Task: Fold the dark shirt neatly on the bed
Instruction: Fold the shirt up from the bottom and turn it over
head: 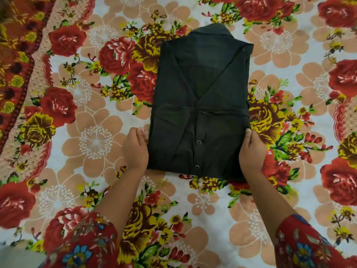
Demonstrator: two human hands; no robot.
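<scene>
Fingers of both hands are hidden under the dark shirt's [201, 105] side edges. Both patterned sleeves [309, 246] and the bed [81, 144] run off frame.

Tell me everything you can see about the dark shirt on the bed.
The dark shirt is a thin black woven fabric, folded into a tall rectangle with its sides turned in to meet in a V. Its collar points away from the person, and two small shiny snap buttons show near the lower edge. It lies flat on the floral bedsheet. The left hand and right hand grip its lower side edges.
</scene>
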